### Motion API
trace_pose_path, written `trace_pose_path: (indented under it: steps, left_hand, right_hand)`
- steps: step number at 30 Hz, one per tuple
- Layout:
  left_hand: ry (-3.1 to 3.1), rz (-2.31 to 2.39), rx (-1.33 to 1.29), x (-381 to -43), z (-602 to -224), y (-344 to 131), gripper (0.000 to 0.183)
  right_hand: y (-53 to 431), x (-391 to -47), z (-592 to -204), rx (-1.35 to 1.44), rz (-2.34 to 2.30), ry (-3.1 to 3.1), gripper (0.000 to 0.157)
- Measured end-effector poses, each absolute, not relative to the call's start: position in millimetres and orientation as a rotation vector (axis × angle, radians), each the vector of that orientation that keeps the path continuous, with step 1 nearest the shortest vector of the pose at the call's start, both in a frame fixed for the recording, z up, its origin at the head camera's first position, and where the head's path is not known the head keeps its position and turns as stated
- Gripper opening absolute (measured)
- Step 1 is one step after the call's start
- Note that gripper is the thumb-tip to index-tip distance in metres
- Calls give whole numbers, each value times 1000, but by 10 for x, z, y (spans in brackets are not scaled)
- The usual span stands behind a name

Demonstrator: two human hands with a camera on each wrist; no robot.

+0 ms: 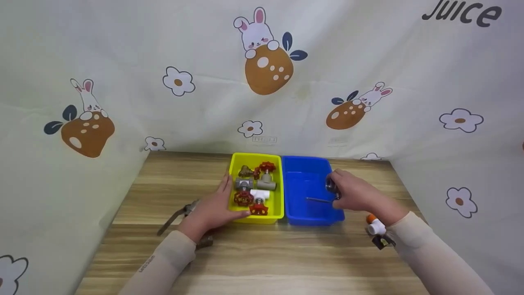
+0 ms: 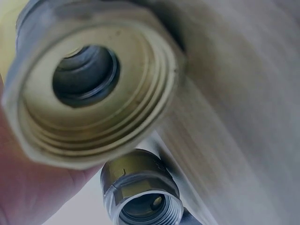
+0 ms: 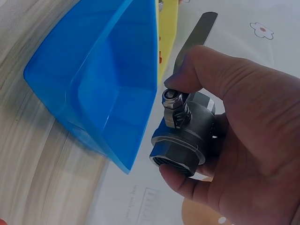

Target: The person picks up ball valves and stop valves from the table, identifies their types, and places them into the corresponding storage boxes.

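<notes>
Woodgrain tabletop [image 1: 286, 258] meets printed cloth [image 1: 204, 114]; left hand [image 1: 213, 208] spreads against yellow bin [image 1: 266, 219], right hand [image 1: 355, 191] grips valve [image 3: 190, 125].

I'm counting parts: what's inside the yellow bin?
A brass valve, a beige valve, a metal valve and a white valve, all red-handled. What lies beneath them in the bin is hidden.

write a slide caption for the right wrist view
Right hand grips a metal lever valve near a blue bin.
</notes>
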State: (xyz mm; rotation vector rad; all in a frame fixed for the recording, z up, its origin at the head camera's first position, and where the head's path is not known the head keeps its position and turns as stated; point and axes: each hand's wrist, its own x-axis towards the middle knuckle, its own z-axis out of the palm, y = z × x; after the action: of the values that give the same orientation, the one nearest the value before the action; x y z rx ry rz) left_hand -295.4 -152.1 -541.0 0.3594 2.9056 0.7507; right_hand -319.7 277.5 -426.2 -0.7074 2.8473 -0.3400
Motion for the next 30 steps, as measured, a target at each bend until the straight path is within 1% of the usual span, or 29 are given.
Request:
trace_pose_path:
  steps: [8, 18, 25, 30]
  left_hand:
    - [2893, 767, 340, -2943, -5385, -1519, 140]
    - [2881, 757, 340, -2945, -5387, -1525, 138]
    - [2875, 770, 342, -2937, -5381, -1524, 139]
    - [2880, 776, 347, -2939, -5385, -1522, 139]
  right_hand:
    - [2691, -3329, -4258, -685, -352, 2856, 60]
    - [2637, -3542, -4307, -848, -307, 2885, 56]
    - [2591, -3651, -4316, -913, -303, 2894, 55]
    - [2559, -3742, -4337, -906, -257, 2909, 55]
